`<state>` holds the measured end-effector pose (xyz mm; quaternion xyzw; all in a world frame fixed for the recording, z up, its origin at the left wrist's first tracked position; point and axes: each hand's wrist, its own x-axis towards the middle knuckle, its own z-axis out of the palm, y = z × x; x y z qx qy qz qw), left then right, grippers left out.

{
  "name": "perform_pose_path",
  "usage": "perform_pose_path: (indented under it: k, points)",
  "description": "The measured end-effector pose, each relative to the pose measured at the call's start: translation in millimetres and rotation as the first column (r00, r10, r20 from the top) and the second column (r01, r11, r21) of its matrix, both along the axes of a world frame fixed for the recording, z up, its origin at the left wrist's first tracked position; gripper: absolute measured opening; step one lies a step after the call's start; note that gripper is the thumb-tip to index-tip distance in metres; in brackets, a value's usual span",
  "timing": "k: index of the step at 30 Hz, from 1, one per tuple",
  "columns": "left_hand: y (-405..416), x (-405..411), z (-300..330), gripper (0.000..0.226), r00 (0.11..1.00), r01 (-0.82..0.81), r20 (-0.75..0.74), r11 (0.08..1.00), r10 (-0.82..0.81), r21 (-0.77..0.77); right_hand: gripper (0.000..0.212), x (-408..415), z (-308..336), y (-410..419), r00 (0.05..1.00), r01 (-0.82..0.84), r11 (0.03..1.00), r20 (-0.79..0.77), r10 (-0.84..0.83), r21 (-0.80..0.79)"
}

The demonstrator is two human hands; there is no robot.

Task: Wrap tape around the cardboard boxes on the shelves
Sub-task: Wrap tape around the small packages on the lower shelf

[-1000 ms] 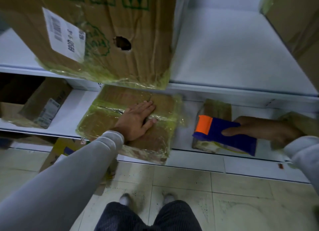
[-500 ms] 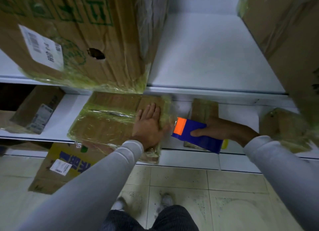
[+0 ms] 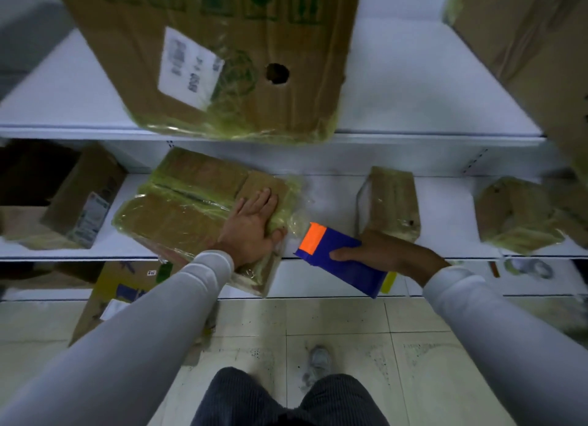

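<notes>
A flat cardboard box wrapped in clear yellowish tape lies on the lower white shelf, its near corner hanging over the edge. My left hand rests flat on the box's right end, fingers straight. My right hand grips a blue tape dispenser with an orange front, held just right of that box. A crumpled strip of clear tape runs from the box's right edge toward the dispenser's orange end.
A big taped box with a white label and a round hole stands on the upper shelf. Smaller taped boxes sit to the right on the lower shelf, an untaped one to the left. Another carton lies on the tiled floor.
My right hand has brought the dispenser leftward, close to the box's right end. My left hand has slid from the middle of the box to its right end.
</notes>
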<state>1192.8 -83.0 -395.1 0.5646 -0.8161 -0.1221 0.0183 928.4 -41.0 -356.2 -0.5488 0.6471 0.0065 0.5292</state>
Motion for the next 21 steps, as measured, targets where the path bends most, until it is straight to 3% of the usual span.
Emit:
perform_pose_path:
  k: [4, 7, 8, 11, 14, 18, 21]
  points:
    - [2.7, 9.6, -4.5, 0.086, 0.999, 0.049, -0.010, 0.999, -0.049, 0.020, 0.048, 46.3, -8.9, 10.4, 0.997, 0.032, 0.999, -0.075, -0.035, -0.041]
    - [-5.1, 17.3, -2.9, 0.077, 0.997, 0.078, -0.021, 0.997, -0.077, 0.028, 0.050, 63.4, -24.9, 27.0, 0.893, -0.182, 0.980, -0.432, 0.129, -0.084]
    - [-8.0, 23.8, -2.1, 0.078, 0.995, 0.097, -0.028, 0.995, -0.096, 0.032, 0.050, 62.0, -35.4, 40.2, 0.862, -0.184, 0.981, -0.489, 0.134, -0.055]
    - [-6.4, 41.0, -3.0, 0.084, 0.992, 0.109, -0.064, 0.994, -0.107, 0.028, 0.045, 51.7, -60.3, 77.5, 0.897, 0.005, 0.999, -0.442, 0.010, 0.032]
    - [-1.6, 36.2, 0.4, 0.084, 0.999, 0.048, -0.008, 0.998, -0.048, 0.033, 0.047, 43.2, -65.6, 90.4, 0.939, 0.143, 0.989, -0.314, -0.143, -0.023]
    - [7.4, 16.1, 1.9, 0.087, 0.984, -0.121, 0.126, 0.993, 0.122, -0.015, 0.046, 38.6, -51.3, 86.9, 0.975, 0.165, 0.976, -0.127, -0.183, -0.142]
    - [16.0, 2.3, -3.7, 0.094, 0.960, -0.235, 0.152, 0.972, 0.236, -0.021, 0.045, 31.3, -42.7, 85.7, 0.981, 0.157, 0.968, -0.082, -0.176, -0.194]
